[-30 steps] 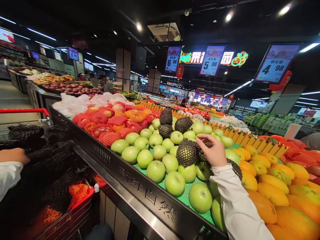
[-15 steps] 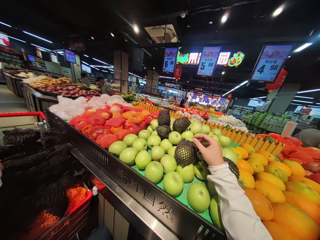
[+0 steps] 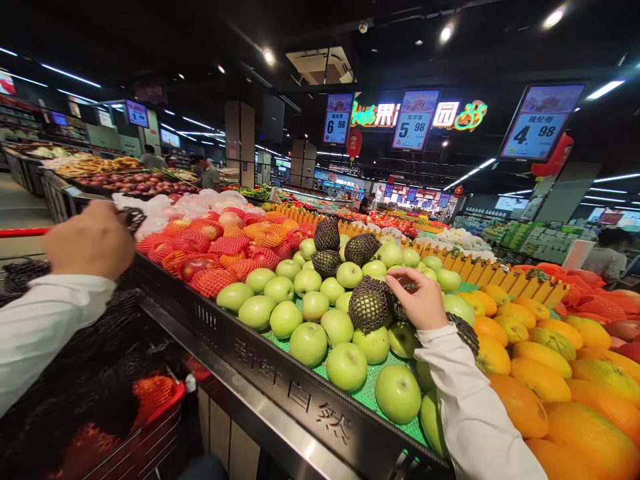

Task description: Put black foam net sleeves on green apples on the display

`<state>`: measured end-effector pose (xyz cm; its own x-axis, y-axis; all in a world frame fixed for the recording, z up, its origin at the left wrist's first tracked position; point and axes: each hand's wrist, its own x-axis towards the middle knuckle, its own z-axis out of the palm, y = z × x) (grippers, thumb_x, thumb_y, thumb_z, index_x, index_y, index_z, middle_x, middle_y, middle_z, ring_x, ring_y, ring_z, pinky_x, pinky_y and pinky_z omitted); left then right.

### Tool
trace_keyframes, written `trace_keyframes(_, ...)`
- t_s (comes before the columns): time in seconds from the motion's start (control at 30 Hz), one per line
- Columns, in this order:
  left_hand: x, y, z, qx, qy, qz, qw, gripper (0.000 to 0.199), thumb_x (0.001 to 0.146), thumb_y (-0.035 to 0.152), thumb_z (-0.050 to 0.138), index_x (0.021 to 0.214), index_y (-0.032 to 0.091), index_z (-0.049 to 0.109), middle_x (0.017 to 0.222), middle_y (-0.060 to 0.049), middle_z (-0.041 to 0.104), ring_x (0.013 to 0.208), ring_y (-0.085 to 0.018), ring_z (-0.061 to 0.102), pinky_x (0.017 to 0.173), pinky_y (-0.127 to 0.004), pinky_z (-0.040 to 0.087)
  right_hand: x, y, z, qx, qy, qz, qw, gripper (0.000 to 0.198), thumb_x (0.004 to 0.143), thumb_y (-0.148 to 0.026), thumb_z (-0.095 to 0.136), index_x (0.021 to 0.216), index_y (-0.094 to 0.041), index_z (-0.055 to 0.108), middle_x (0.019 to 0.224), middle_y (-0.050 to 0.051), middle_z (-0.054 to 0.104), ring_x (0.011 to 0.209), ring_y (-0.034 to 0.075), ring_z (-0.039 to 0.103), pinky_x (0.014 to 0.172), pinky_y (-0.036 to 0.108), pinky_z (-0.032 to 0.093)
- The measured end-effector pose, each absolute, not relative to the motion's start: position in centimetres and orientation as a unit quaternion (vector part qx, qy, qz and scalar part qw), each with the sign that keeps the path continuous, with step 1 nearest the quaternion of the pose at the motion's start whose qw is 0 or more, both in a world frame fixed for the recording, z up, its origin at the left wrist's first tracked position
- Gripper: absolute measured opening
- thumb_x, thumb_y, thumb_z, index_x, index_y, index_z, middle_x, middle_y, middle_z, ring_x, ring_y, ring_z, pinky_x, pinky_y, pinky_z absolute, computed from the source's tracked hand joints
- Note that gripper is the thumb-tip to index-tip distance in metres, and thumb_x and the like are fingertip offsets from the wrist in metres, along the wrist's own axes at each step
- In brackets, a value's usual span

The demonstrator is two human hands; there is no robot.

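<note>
Since half a second ago our left hand (image 3: 90, 240) has risen into view at nine o'clock, closed on a black net sleeve (image 3: 131, 218) above the red cart (image 3: 160, 407). Our right hand (image 3: 424, 303) stays at three o'clock on the fruit stand (image 3: 280, 380), fingers curled around a netted apple (image 3: 370, 305) among bare green apples (image 3: 346, 365). The pile slopes toward the rim; a nudge from our sleeve could roll an apple off. The thin net could snag or tear if stretched hard.
</note>
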<state>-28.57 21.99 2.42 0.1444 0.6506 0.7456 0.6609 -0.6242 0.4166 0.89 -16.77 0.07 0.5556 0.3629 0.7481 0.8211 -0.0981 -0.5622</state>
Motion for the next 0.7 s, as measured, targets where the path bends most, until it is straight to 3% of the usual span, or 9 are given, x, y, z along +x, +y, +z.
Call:
trace_keyframes(0.1, -23.0, 20.2, 2.8, -0.747, -0.395, -0.534, 0.039, 0.044, 0.096, 0.044, 0.023, 0.125, 0.018, 0.043, 0.105, -0.009, 0.066, 0.096, -0.027, 0.067, 0.087, -0.047, 0.051, 0.9, -16.8, 0.0, -0.71, -0.417, -0.214, 0.525, 0.037, 0.077, -0.053, 0.067, 0.084, -0.017, 0.075, 0.082, 0.009, 0.073, 0.07, 0.022, 0.065, 0.061, 0.034, 0.051)
trace_keyframes(0.2, -15.9, 15.6, 3.0, -0.809, -0.198, -0.546, -0.084, 0.03, 0.095, 0.04, 0.034, 0.112, 0.019, 0.048, 0.09, -0.007, 0.064, 0.079, -0.019, 0.063, 0.079, -0.033, 0.049, 0.9, -16.8, 0.0, -0.716, -0.418, -0.203, 0.521, 0.039, 0.077, -0.055, 0.067, 0.085, -0.017, 0.075, 0.084, 0.01, 0.073, 0.071, 0.022, 0.065, 0.061, 0.034, 0.052)
trace_keyframes(0.3, -9.6, 9.3, 2.8, -0.82, -0.032, -0.524, -0.229, 0.019, 0.097, 0.036, 0.037, 0.103, 0.02, 0.048, 0.083, -0.004, 0.059, 0.071, -0.016, 0.056, 0.072, -0.028, 0.044, 0.7, -16.7, 0.1, -0.72, -0.422, -0.188, 0.519, 0.048, 0.079, -0.058, 0.066, 0.099, -0.015, 0.074, 0.093, 0.012, 0.073, 0.076, 0.023, 0.066, 0.061, 0.034, 0.054)
trace_keyframes(0.43, -3.9, 2.0, 1.5, -0.777, 0.139, -0.478, -0.386, 0.023, 0.1, 0.041, 0.04, 0.101, 0.02, 0.047, 0.083, -0.002, 0.058, 0.073, -0.014, 0.055, 0.072, -0.027, 0.043, 0.5, -16.5, 0.0, -0.709, -0.444, -0.166, 0.523, 0.077, 0.081, -0.057, 0.068, 0.144, -0.017, 0.051, 0.135, 0.016, 0.059, 0.1, 0.024, 0.067, 0.069, 0.034, 0.059)
trace_keyframes(0.5, -2.4, 0.0, 0.6, -0.768, 0.189, -0.453, -0.41, 0.025, 0.1, 0.042, 0.04, 0.106, 0.02, 0.047, 0.085, -0.002, 0.06, 0.074, -0.014, 0.057, 0.073, -0.027, 0.043, 0.7, -16.4, -0.3, -0.709, -0.449, -0.171, 0.516, 0.078, 0.081, -0.055, 0.069, 0.146, -0.018, 0.046, 0.144, 0.015, 0.053, 0.108, 0.025, 0.064, 0.073, 0.035, 0.059)
trace_keyframes(0.63, -1.9, 0.2, -1.1, -0.776, 0.211, -0.447, -0.393, 0.026, 0.099, 0.042, 0.043, 0.11, 0.02, 0.05, 0.094, -0.004, 0.063, 0.085, -0.016, 0.061, 0.081, -0.03, 0.045, 1.3, -16.4, -1.0, -0.722, -0.421, -0.202, 0.511, 0.069, 0.076, -0.052, 0.074, 0.132, -0.017, 0.056, 0.12, 0.013, 0.068, 0.096, 0.025, 0.065, 0.075, 0.038, 0.057)
trace_keyframes(0.7, -2.4, 1.1, -1.5, -0.767, 0.227, -0.455, -0.392, 0.025, 0.098, 0.042, 0.048, 0.108, 0.02, 0.051, 0.097, -0.004, 0.063, 0.091, -0.017, 0.062, 0.085, -0.03, 0.047, 1.4, -16.5, -1.1, -0.732, -0.422, -0.192, 0.5, 0.054, 0.075, -0.053, 0.075, 0.114, -0.017, 0.065, 0.1, 0.01, 0.071, 0.085, 0.023, 0.065, 0.075, 0.038, 0.056)
